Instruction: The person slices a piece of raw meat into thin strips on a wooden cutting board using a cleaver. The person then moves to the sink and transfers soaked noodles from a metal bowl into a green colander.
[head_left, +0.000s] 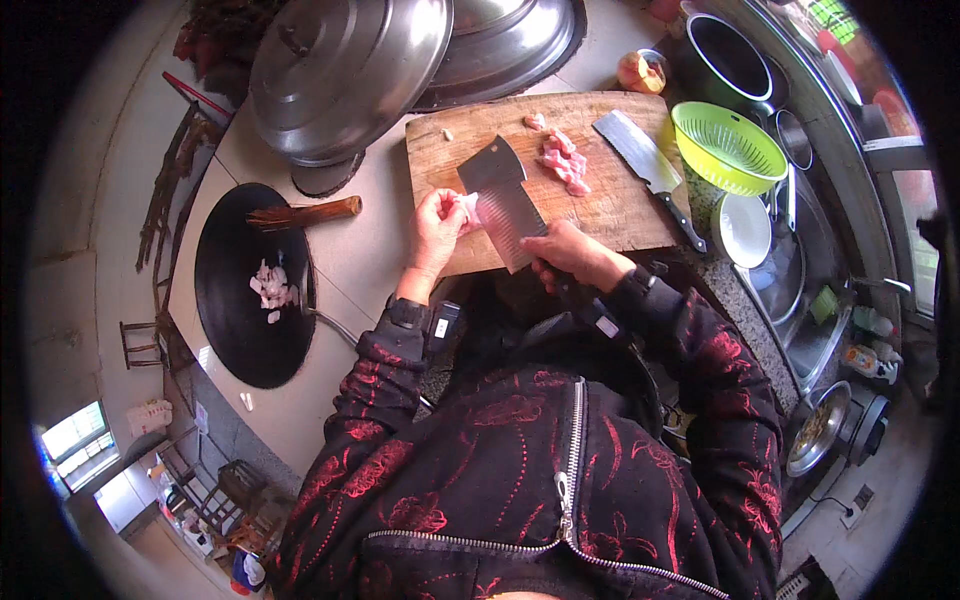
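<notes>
My right hand (566, 251) grips the handle of a broad metal cleaver (506, 206), its blade lying across the left part of a wooden cutting board (622, 217). Against the blade's left side, my left hand (439, 225) pinches a pale piece of raw meat (469, 210). Cut pink raw meat (566, 161) lies in a strip on the board beyond the cleaver. A second knife (641, 154), with a black handle, rests at the board's right side. In a black wok (247, 330) on the left are pale meat pieces (271, 286).
A green colander (727, 150) and a white bowl (742, 231) stand to the right, beside a sink (817, 341). Large metal lids (345, 75) stand at the back left. A straw brush (315, 214) lies over the wok's rim. A metal pan (821, 431) is at the lower right.
</notes>
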